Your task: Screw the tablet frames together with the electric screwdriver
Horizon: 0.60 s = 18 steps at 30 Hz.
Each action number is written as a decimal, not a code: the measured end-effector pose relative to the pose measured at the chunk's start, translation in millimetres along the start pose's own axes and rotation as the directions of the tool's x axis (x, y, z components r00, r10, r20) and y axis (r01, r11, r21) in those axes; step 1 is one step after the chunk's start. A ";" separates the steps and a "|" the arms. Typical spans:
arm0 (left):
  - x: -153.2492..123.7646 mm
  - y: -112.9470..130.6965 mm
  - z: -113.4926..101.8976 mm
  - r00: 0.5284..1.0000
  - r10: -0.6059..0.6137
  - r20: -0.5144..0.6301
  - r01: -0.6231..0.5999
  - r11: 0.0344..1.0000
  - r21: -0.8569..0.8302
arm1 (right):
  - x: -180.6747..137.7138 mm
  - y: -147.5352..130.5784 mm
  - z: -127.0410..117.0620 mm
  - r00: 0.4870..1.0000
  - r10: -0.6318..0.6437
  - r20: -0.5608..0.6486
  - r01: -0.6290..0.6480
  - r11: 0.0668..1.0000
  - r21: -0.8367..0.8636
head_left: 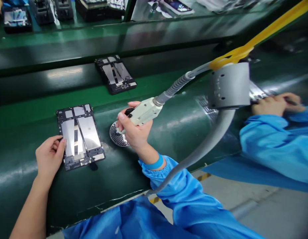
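Note:
An opened tablet (81, 136), its silver battery panels and dark inner parts exposed, lies flat on the green work surface. My left hand (49, 155) pinches its left edge between thumb and fingers. In my right hand (137, 131) is a pale handheld tool (145, 111) with a dark button and a round perforated metal head (119, 135). The fingers wrap round its body. That head is just right of the tablet, at or close above the surface; I cannot tell if they touch. A small dark tab (93, 166) sticks out below the tablet's lower edge.
A second opened tablet (116, 74) lies farther back. From the tool, a cable runs to a grey cylinder (230, 85) hung on a yellow strap (270, 30), with a grey hose (201, 149) curving below. Another person's hands (270, 105) work at right. Devices (17, 19) stand on a shelf behind.

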<state>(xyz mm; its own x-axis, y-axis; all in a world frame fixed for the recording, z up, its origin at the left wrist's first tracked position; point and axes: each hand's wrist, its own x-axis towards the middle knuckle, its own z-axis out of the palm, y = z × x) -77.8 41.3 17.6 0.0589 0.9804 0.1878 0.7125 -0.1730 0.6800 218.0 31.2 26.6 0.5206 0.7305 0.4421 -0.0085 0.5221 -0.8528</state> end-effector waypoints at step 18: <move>-33.0 59.9 2.7 0.513 0.777 0.365 -0.827 0.562 -0.034 | -10.6 18.7 9.1 0.998 -0.012 0.056 0.015 0.998 -0.061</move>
<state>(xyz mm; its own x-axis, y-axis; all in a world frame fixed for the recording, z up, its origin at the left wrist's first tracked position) -35.2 -1.2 50.2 0.8390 0.4025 0.3662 0.3274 -0.9109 0.2512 204.5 37.3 8.5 0.4719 0.7479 0.4669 0.0515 0.5052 -0.8614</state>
